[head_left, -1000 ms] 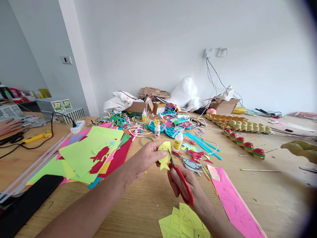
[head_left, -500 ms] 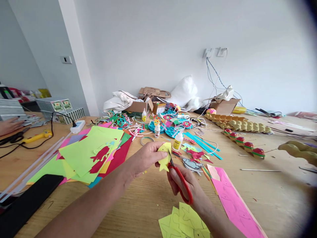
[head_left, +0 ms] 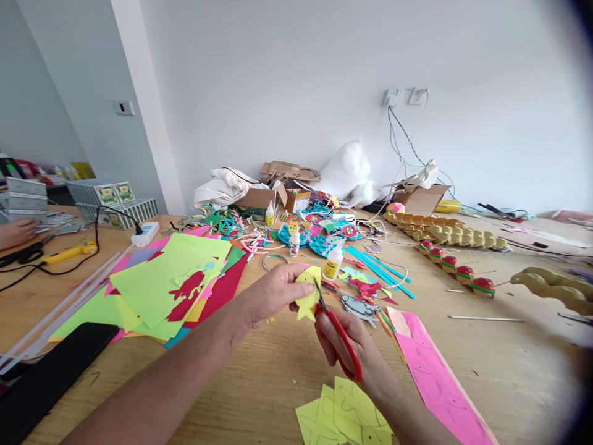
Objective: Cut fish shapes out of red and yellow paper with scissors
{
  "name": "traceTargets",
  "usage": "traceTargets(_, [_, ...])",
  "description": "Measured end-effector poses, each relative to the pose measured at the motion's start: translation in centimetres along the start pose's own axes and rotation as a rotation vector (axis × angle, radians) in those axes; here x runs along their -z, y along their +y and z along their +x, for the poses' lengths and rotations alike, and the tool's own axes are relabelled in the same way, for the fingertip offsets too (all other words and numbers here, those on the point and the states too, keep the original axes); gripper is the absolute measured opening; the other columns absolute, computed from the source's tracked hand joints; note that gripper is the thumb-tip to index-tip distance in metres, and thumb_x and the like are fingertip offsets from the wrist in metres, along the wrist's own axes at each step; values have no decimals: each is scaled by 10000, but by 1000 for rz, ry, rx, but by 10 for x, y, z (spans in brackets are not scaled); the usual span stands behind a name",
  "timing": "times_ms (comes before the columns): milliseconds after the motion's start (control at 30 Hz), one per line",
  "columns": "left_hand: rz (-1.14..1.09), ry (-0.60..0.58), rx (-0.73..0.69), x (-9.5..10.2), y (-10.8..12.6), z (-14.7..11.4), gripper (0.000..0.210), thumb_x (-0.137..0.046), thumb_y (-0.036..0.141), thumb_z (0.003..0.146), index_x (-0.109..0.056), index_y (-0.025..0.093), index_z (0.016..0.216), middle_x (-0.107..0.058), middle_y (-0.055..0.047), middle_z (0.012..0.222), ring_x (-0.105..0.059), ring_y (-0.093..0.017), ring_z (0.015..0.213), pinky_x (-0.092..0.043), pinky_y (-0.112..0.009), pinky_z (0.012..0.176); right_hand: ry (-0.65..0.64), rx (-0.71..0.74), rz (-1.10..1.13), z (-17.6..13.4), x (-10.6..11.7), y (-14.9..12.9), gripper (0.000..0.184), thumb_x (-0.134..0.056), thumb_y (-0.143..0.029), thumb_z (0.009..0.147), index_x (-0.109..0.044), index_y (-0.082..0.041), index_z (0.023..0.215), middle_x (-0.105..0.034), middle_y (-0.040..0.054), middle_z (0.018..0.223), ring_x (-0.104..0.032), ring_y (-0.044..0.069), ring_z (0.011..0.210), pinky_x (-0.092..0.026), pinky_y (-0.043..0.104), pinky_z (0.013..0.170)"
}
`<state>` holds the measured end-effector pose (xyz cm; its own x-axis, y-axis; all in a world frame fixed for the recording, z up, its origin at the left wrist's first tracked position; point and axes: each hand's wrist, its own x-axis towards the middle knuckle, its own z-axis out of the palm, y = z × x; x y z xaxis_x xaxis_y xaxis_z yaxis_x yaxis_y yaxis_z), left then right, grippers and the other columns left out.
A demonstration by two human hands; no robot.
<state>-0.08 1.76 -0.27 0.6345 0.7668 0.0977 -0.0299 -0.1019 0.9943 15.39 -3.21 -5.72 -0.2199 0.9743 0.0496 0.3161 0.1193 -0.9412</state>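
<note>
My left hand [head_left: 277, 290] pinches a yellow paper fish [head_left: 306, 303] between thumb and fingers, its tail pointing down. Red-handled scissors [head_left: 345, 346] are gripped in my right hand [head_left: 354, 346], with the blades up against the right side of the fish. Below my right wrist lie several yellow paper pieces [head_left: 345, 411] with pencilled outlines. A grey paper fish [head_left: 359, 308] and red paper cutouts [head_left: 365, 287] rest just beyond my right hand. A white glue bottle [head_left: 332, 262] stands behind the fish.
Coloured paper sheets [head_left: 162, 278] and a black phone [head_left: 50, 383] lie to the left. Pink paper [head_left: 435, 377] with drawn lines is at right, near painted egg-carton strips [head_left: 456, 272]. Another person's hand [head_left: 18, 233] is at the far left. Boxes [head_left: 259, 201] stand along the wall.
The scissors and my right hand have shifted very slightly; the fish stays in my left hand. At the far left, the other person's hand has moved left and a grey stack is raised.
</note>
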Motion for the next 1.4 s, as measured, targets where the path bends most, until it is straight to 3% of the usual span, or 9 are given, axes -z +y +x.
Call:
traceTargets(400, [107,-67,11,9,6,-2,109,-533,238,757,-498,163,687,-453,45,635,-404,-60,536,-310,-175,464,-11,-51,38,1,0,-1,387,-424,-559,767,-390,-223,576,-353,-79,439,-347,76,332,-240,192,339])
traceTargets(667, [196,-19,-54,8,9,-2,200,-478,278,801,-437,168,639,-429,35,666,-394,-75,603,-322,-187,535,-10,-32,32,0,0,-4,398,-405,-564,785,-405,-222,581,-378,-77,401,-329,80,326,-235,201,359])
traceTargets(967, [161,34,-14,6,4,-2,210,-539,323,765,-479,168,636,-422,40,631,-376,-77,571,-288,-202,512,-37,13,45,1,1,-4,409,-404,-575,792,-400,-222,585,-396,-66,423,-332,85,361,-242,208,380])
traceTargets(1167, [127,6,-8,5,6,-2,230,-522,315,766,-423,173,614,-407,46,623,-367,-68,555,-279,-193,495,-28,-6,24,0,1,-4,405,-392,-563,803,-409,-222,587,-392,-68,415,-339,89,362,-252,209,383])
traceTargets(1400, [129,-54,-16,10,3,-1,191,-517,308,784,-477,165,665,-418,47,624,-373,-65,553,-264,-193,491,-31,-8,21,1,0,1,411,-394,-569,802,-416,-219,588,-372,-75,415,-324,81,337,-225,204,360])
